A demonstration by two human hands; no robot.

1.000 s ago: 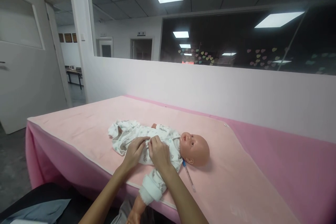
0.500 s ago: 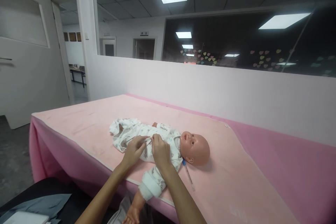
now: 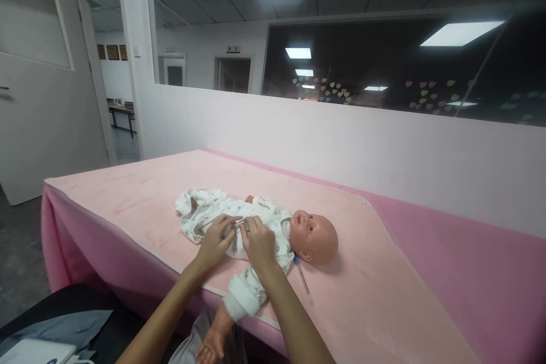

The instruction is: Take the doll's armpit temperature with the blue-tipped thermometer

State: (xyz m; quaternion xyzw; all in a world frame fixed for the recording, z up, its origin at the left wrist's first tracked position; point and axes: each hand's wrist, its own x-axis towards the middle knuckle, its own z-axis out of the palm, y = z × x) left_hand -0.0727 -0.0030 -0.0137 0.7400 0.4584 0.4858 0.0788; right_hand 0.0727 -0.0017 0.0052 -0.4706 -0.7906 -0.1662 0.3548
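Note:
A baby doll (image 3: 314, 238) lies on its back on the table, head to the right, in a white printed baby outfit (image 3: 267, 213). At the doll's middle, the fingers of my left hand (image 3: 217, 242) are closed on the front of the outfit. Close beside it, my right hand (image 3: 259, 242) pinches the cloth too. Between my fingertips shows a thin white strip, perhaps a tie or a fabric edge; its details are too small to tell. One doll arm (image 3: 215, 333), its cuff folded thick, hangs over the table's near edge below my forearms.
A blue-capped pen (image 3: 303, 280) lies near the doll's neck. Pink cloths (image 3: 384, 301) cover the table, which stands against a white wall with a window. A white device (image 3: 38, 351) rests at lower left, near my legs. An opened door (image 3: 46, 119) stands at far left.
My fingers have shifted slightly on the outfit, the right fingertips now a little lower against the cloth. The whole view has moved a little; the doll lies as before.

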